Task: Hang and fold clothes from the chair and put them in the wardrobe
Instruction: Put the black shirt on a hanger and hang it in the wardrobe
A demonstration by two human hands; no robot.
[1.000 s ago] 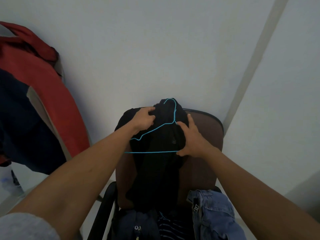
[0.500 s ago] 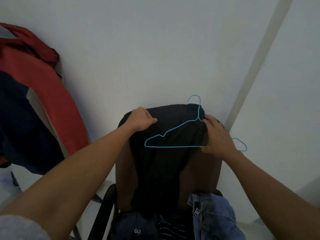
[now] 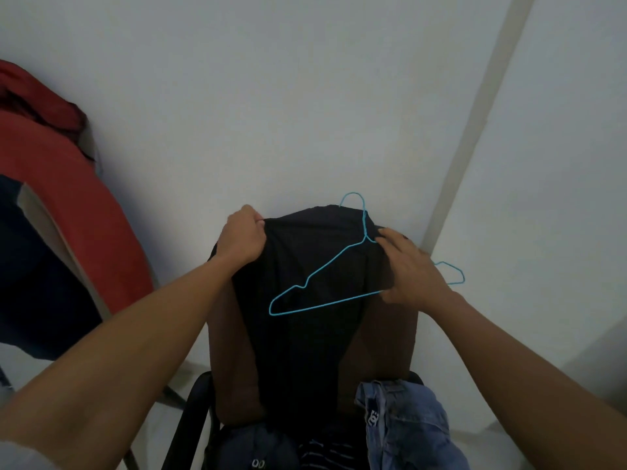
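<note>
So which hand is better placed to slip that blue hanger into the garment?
Probably the right hand: it holds the blue hanger against the black garment, while the left hand grips the garment's edge.

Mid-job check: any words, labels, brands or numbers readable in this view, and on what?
Waistband label on the blue jeans: white marks, too blurred to read.
Dark garment on the seat: two small white marks at the frame's bottom edge, too small to read.
Black garment, blue hanger, red jacket, wall: no text visible.
</note>
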